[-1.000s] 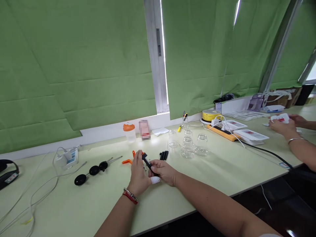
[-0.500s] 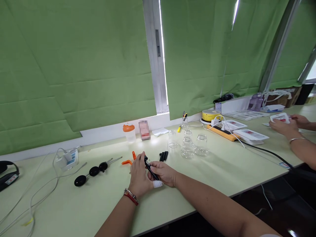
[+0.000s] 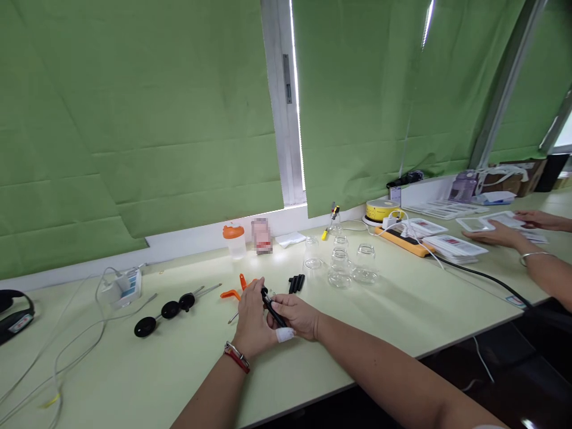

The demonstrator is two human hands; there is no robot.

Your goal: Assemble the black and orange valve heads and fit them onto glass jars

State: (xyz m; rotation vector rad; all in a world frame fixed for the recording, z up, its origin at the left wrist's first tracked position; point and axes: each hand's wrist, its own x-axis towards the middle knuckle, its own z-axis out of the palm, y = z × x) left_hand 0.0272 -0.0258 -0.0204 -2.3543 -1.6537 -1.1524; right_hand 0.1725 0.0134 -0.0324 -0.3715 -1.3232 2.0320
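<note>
A slim black stick-shaped piece [image 3: 273, 312] slants between my two hands; its exact kind is unclear. My left hand [image 3: 255, 316], with white wrapping on its thumb, has its fingers around the upper end. My right hand [image 3: 295, 314] pinches the piece lower down, its fingertips partly hidden. Just behind my left fingers lie orange plastic parts [image 3: 231, 294], partly covered. Several short black cylinders [image 3: 297, 283] rest on the table beyond my right hand. To the left are several metal rods with round black discs [image 3: 170, 309].
Several clear glass jars [image 3: 339, 275] stand beyond my right hand. Behind them is an orange power strip [image 3: 404, 241] with cables. A cup with an orange lid [image 3: 235, 244] stands at the back. At right, another person's hands [image 3: 503, 232] handle white frames near stacked cards [image 3: 456, 247].
My hands stay close together on the black piece, with only slight shifting. At right, the other person's hands have lowered and opened apart a white frame-like item.
</note>
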